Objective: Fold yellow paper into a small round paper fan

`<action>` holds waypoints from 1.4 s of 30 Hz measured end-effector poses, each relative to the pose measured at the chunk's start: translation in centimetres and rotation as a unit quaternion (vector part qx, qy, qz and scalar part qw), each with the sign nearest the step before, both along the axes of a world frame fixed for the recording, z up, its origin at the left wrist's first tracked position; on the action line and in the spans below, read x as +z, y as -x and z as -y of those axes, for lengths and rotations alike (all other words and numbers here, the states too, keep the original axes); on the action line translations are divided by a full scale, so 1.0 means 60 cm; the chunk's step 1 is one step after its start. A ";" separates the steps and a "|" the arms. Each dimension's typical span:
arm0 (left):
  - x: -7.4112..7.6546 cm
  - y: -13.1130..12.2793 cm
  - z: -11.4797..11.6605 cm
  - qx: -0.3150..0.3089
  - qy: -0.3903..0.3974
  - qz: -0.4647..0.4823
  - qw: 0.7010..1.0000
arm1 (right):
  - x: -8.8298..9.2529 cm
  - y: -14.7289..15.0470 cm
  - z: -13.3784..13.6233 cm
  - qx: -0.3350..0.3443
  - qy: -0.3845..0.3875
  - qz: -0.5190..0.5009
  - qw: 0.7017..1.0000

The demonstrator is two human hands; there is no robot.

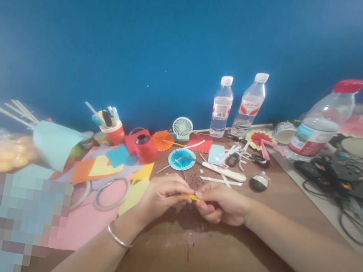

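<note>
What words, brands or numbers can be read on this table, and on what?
None is legible.
Small clear plastic bottle with white cap: label print blurred.
Taller clear plastic bottle with red-and-white label: dark characters, unreadable.
Large clear plastic bottle with red cap: label too blurred.
Yellow paper strip pinched by left hand and right hand: no print shows.

The left hand [162, 195] and right hand [222, 204] hide most of the yellow strip [191, 196].

body: person, two arms in view | left arm [91, 260]: bare along its whole visible length | left wrist: one thin silver-coloured bangle [119, 237], plain, smooth, round band | left grip [164, 196]: bare | right arm [304, 254]: bare along its visible length | right grip [222, 204]: bare | nails: too blurred to tell
</note>
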State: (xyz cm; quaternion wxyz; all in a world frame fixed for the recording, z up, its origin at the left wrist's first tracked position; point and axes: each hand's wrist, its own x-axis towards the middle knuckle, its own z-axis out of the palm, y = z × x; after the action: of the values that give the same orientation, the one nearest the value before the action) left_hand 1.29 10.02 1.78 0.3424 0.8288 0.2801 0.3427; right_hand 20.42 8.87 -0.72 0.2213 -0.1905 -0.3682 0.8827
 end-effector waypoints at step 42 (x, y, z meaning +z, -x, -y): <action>-0.010 -0.005 -0.004 0.087 0.075 0.045 0.992 | 0.000 0.000 -0.006 -0.091 -0.050 0.020 0.994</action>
State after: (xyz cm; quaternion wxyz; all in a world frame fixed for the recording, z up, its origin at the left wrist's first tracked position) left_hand 1.58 10.24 1.20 0.3847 0.7568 0.3602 0.3866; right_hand 20.45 9.23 -0.71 0.3023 -0.2299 -0.3970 0.8356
